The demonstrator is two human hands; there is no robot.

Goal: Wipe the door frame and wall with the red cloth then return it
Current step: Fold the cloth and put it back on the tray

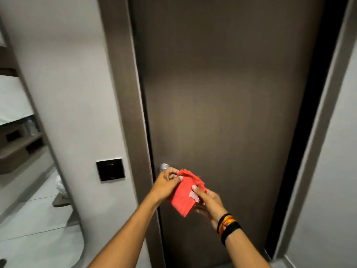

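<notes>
Hands: left hand [167,183] and right hand [209,202] both pinch the red cloth [184,196], fingers clamped on its edges.
Cloth: folded, mid-air, in front of the door [222,93].
Knob [164,167]: mostly hidden behind left fingers.
Frame [123,93]: beside the door.
Wall [63,74]: black switch [110,169].
Shelves, far left: blurred.

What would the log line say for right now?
stage: getting ready | red cloth: folded, held by left hand and right hand | door frame: untouched
</notes>
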